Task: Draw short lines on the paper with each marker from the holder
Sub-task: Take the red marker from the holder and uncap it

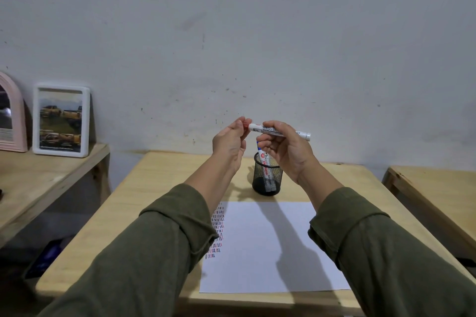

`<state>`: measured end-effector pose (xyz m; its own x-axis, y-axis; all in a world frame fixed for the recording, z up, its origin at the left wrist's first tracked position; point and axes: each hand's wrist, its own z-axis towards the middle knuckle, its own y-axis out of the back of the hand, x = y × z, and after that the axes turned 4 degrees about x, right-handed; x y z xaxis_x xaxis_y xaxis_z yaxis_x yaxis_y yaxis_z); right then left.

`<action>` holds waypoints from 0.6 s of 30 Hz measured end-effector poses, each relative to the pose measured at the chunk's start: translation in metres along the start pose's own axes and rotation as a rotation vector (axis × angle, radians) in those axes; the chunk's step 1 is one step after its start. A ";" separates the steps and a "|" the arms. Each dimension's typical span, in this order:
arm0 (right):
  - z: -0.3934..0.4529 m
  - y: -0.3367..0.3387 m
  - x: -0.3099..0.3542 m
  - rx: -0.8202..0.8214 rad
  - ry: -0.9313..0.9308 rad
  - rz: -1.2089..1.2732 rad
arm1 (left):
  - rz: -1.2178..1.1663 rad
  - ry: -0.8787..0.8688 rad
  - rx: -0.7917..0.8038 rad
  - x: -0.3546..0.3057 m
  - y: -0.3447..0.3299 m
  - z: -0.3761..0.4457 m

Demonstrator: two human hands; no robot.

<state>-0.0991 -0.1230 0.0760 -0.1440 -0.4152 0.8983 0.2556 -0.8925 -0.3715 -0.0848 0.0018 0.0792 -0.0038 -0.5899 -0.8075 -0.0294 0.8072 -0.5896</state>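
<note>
White marker (280, 131) w/ black print, held level above the mesh holder (266, 177). My right hand (286, 150) grips its barrel; my left hand (231, 142) pinches the red cap (246, 124) end. Another marker (263, 159) stands in the holder. Paper (268, 247) lies below w/ short strokes (217, 230) along its left side; my left sleeve (144, 252) covers part.

Both arms wear olive-green long sleeves (144, 247) (cuffs rolled back, fabric creased).
</note>
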 end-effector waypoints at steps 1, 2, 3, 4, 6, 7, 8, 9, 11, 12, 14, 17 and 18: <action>0.000 0.000 0.000 0.001 0.004 -0.005 | 0.009 -0.001 -0.015 0.000 -0.001 0.000; 0.000 0.000 -0.001 0.002 0.008 -0.011 | 0.017 -0.002 -0.029 0.000 -0.001 0.000; 0.000 0.000 -0.001 0.003 0.009 -0.018 | 0.024 -0.001 -0.041 0.001 -0.001 0.000; 0.000 0.001 -0.002 0.001 0.011 -0.027 | 0.030 0.001 -0.049 0.001 -0.001 0.000; 0.000 0.002 -0.003 -0.003 0.014 -0.044 | 0.037 0.008 -0.058 0.002 -0.002 0.001; -0.001 0.002 -0.003 -0.003 0.014 -0.049 | 0.041 0.010 -0.065 0.003 -0.002 0.001; -0.001 0.003 -0.004 -0.001 0.014 -0.053 | 0.045 0.011 -0.075 0.003 -0.002 0.001; -0.002 0.003 -0.004 0.003 0.013 -0.058 | 0.047 0.012 -0.085 0.002 -0.002 0.001; -0.002 0.003 -0.004 0.014 0.014 -0.087 | 0.041 0.016 -0.105 0.001 -0.002 0.001; -0.002 0.004 -0.003 0.020 0.015 -0.108 | 0.042 0.023 -0.116 0.000 -0.002 0.001; -0.001 0.004 -0.002 0.034 0.019 -0.142 | 0.071 0.046 -0.138 -0.001 -0.002 0.000; -0.001 0.005 -0.001 0.045 0.019 -0.163 | 0.130 0.079 -0.164 -0.001 -0.002 0.000; -0.002 0.004 -0.001 0.046 0.017 -0.159 | 0.137 0.086 -0.164 -0.002 -0.002 0.001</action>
<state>-0.0994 -0.1267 0.0727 -0.2019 -0.2728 0.9407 0.2716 -0.9384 -0.2138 -0.0841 0.0015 0.0814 -0.1035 -0.4806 -0.8708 -0.1851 0.8695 -0.4579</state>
